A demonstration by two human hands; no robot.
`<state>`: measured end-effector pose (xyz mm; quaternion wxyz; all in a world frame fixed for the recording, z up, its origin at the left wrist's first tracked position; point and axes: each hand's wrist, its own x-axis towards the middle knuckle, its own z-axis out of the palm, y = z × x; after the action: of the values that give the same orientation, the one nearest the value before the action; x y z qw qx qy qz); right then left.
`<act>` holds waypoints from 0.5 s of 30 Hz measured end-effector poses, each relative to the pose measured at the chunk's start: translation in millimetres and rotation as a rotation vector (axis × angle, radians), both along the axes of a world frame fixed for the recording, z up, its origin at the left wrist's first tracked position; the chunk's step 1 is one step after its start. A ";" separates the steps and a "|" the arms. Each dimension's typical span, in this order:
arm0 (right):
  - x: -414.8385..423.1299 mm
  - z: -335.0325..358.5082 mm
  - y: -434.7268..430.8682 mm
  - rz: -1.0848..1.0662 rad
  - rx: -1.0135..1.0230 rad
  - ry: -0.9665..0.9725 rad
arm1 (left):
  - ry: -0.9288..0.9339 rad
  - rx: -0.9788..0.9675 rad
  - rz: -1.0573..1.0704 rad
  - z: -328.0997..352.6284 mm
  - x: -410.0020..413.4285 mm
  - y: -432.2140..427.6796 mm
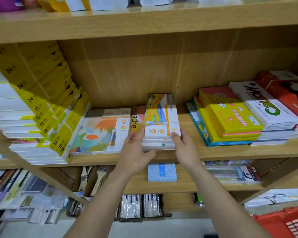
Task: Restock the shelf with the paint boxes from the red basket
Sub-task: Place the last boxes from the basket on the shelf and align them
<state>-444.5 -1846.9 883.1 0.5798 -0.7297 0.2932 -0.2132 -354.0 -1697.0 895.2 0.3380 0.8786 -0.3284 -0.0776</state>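
Head view
Surface: a wooden shelf (213, 152) in a stocked shop unit, with a board above and more shelves below.
Room: a leaning stack of yellow boxes (46, 107) at the left, a yellow and pink stack (230, 124) and white boxes at the right.
Paint boxes: a small stack of paint boxes (162, 122) lies flat mid-shelf, just beside a larger flat paint box (101, 131); an orange "Gouache" box (136, 117) sits between them.
Left hand: the left hand (136, 152) presses the stack's left front corner, fingers curled round it.
Right hand: the right hand (184, 148) holds the right front corner, thumb on the top box.
Edges: the stack's front sits near the shelf lip; bare shelf lies to its right.
Basket: the red basket (282, 222) shows at the lower right corner.
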 end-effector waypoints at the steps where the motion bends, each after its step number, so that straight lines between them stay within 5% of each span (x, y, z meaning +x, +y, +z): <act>1: -0.2 1.8 -1.9 0.011 0.002 -0.009 | -0.011 0.010 0.006 -0.8 -0.3 1.5; 8: -13.8 11.1 -17.0 -0.114 0.019 -0.070 | 0.060 0.087 -0.061 -4.0 -0.6 -17.5; 15: -29.9 11.7 -35.7 -0.161 0.036 -0.050 | 0.175 -0.095 -0.017 -13.9 -7.2 -26.7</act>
<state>-474.3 -1882.6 894.8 0.5811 -0.6875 0.3403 -0.2719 -361.3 -1723.7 881.3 0.4059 0.8487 -0.3083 -0.1413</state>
